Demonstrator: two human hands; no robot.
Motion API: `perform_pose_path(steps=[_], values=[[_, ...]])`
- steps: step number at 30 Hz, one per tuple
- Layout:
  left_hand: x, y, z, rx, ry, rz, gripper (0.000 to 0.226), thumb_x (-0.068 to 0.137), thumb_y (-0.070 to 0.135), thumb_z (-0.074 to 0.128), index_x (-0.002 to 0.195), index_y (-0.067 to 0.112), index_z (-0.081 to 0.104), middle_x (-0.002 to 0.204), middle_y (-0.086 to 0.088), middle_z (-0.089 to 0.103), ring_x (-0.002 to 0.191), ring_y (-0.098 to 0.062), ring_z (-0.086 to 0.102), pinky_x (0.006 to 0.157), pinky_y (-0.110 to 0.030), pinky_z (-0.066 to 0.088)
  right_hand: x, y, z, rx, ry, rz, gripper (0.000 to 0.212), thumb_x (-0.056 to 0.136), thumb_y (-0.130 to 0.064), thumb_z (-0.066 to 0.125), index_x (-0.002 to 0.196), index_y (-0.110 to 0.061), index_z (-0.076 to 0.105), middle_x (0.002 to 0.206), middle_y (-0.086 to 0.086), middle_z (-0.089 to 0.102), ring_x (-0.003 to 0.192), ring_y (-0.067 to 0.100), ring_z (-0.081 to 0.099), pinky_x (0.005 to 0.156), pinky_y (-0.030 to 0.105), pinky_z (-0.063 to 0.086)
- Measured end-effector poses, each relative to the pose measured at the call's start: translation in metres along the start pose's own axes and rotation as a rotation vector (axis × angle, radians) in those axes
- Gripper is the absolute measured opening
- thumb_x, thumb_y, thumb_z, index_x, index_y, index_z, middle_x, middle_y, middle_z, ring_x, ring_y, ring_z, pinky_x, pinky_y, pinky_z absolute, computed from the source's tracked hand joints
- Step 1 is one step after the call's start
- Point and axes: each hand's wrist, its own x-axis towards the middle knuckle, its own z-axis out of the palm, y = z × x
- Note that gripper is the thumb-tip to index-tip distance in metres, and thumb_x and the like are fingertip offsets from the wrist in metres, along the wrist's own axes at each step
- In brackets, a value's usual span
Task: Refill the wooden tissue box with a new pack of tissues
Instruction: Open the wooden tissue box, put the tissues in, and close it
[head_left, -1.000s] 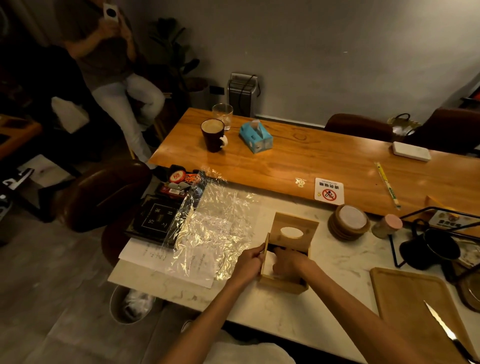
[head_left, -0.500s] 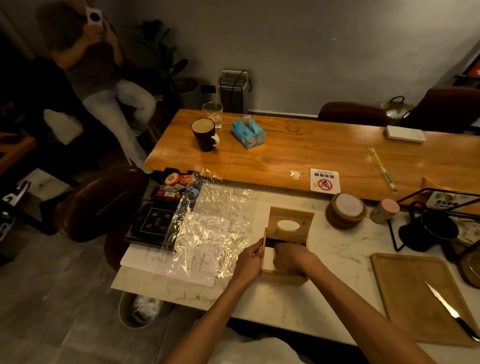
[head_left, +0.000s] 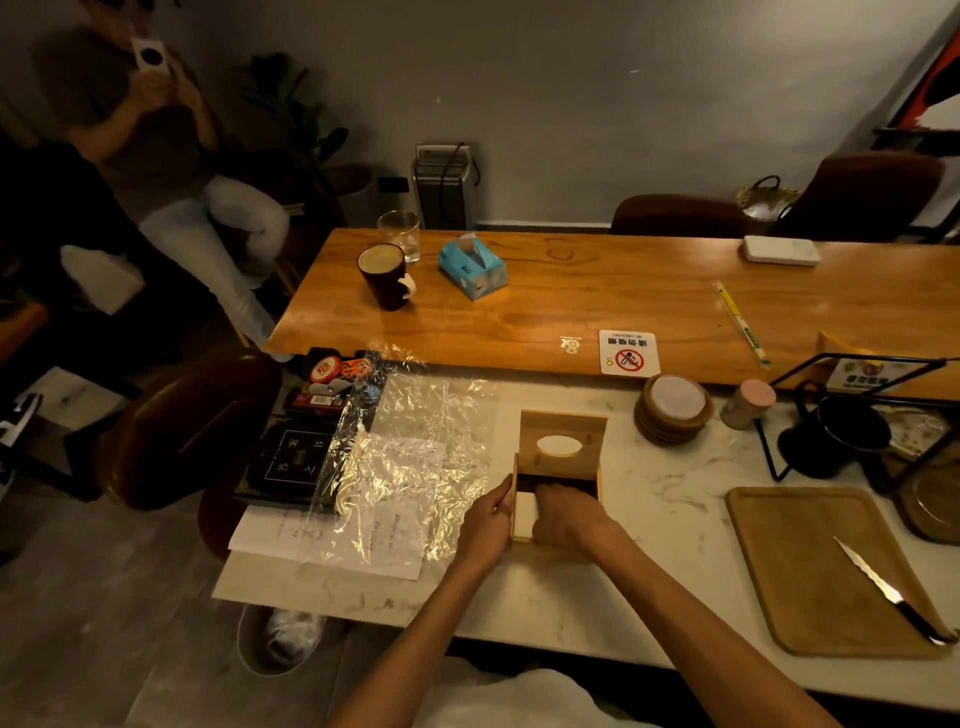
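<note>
White marbled counter (head_left: 649, 519) fills the near side, with a long orange-brown wooden table (head_left: 597, 291) beyond it. On the counter stands the open wooden tissue box (head_left: 558, 499), its oval-holed lid (head_left: 562, 441) slid toward the far side. The left hand (head_left: 483, 525) grips the box's left wall, thumb against its edge. The right hand (head_left: 563, 514), fingers curled together, presses the white tissue pack (head_left: 523, 514) down inside. Crinkled clear plastic wrap (head_left: 415, 457) lies just left.
</note>
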Motion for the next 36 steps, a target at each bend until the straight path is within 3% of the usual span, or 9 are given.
perform_pose_path(steps=[8,11,14,17,20,26,29,32,36], values=[[-0.001,-0.003,0.002,-0.037,0.001,0.004,0.038,0.104,0.026,0.042,0.140,0.030,0.052,0.143,0.002,0.055,0.130,-0.020,0.052,0.107,-0.036,0.042,-0.017,0.007,0.016,-0.021,0.249,-0.116,0.044,0.093,-0.027,0.045,0.136,-0.016,0.048,0.135,0.006,0.057,0.122,0.026,0.054,0.102,0.037,0.041],[-0.005,0.001,0.000,-0.088,0.014,-0.020,0.041,0.103,0.018,0.043,0.143,0.025,0.047,0.141,-0.006,0.056,0.126,-0.021,0.054,0.106,-0.036,0.044,-0.037,0.014,0.016,0.065,0.496,-0.150,0.036,0.095,-0.022,0.045,0.129,-0.021,0.057,0.127,0.001,0.064,0.115,0.023,0.059,0.094,0.034,0.047],[-0.023,0.007,0.002,0.086,0.125,0.147,0.038,0.102,0.015,0.042,0.137,0.028,0.051,0.140,0.000,0.054,0.127,-0.017,0.052,0.104,-0.033,0.045,-0.057,0.022,0.036,-0.033,0.681,-0.158,0.037,0.096,-0.034,0.039,0.112,-0.023,0.071,0.111,-0.001,0.074,0.116,0.020,0.062,0.112,0.039,0.034],[-0.031,0.004,0.010,0.431,0.050,0.277,0.031,0.103,0.028,0.040,0.129,0.028,0.058,0.154,0.002,0.034,0.141,-0.018,0.036,0.108,-0.034,0.039,-0.063,0.032,0.055,-0.166,0.607,-0.163,0.066,0.100,-0.046,0.015,0.089,-0.025,0.077,0.088,-0.003,0.077,0.116,0.022,0.063,0.114,0.048,0.016],[-0.030,-0.002,0.011,0.638,-0.057,0.244,0.033,0.103,0.034,0.032,0.117,0.023,0.060,0.161,-0.004,0.017,0.149,-0.023,0.017,0.112,-0.041,0.037,-0.066,0.042,0.055,-0.103,0.631,-0.158,0.070,0.100,-0.048,0.008,0.102,-0.024,0.074,0.102,-0.005,0.074,0.127,0.022,0.056,0.117,0.049,0.012],[-0.030,-0.008,0.007,0.654,-0.037,0.371,0.031,0.103,0.034,0.034,0.110,0.023,0.062,0.156,-0.002,0.025,0.144,-0.020,0.030,0.100,-0.035,0.046,-0.072,0.052,0.059,-0.163,0.529,-0.100,0.066,0.099,-0.053,0.011,0.111,-0.028,0.071,0.110,-0.006,0.073,0.133,0.026,0.051,0.114,0.056,0.012],[-0.032,-0.001,0.000,0.456,-0.056,0.283,0.023,0.102,0.036,0.039,0.117,0.024,0.052,0.153,0.000,0.033,0.139,-0.019,0.037,0.100,-0.036,0.043,-0.074,0.055,0.050,0.072,0.600,-0.150,0.060,0.099,-0.054,0.014,0.128,-0.030,0.060,0.134,-0.008,0.061,0.141,0.017,0.039,0.121,0.045,0.010],[-0.027,0.026,-0.017,0.080,0.014,0.155,0.025,0.102,0.037,0.043,0.116,0.017,0.040,0.143,-0.006,0.046,0.122,-0.020,0.050,0.092,-0.033,0.041,-0.084,0.055,0.022,0.648,0.690,-0.073,0.054,0.100,-0.050,0.027,0.144,-0.025,0.045,0.151,-0.005,0.044,0.144,0.015,0.033,0.120,0.036,0.023],[0.001,0.061,-0.040,-0.347,-0.167,-0.126,0.046,0.098,0.058,0.032,0.138,0.034,0.033,0.159,-0.006,0.026,0.141,-0.034,0.032,0.105,-0.057,0.036,-0.069,0.066,-0.027,1.408,0.280,0.138,0.060,0.097,-0.061,0.027,0.153,-0.039,0.018,0.164,-0.002,0.015,0.150,0.027,0.015,0.118,0.050,0.017]])
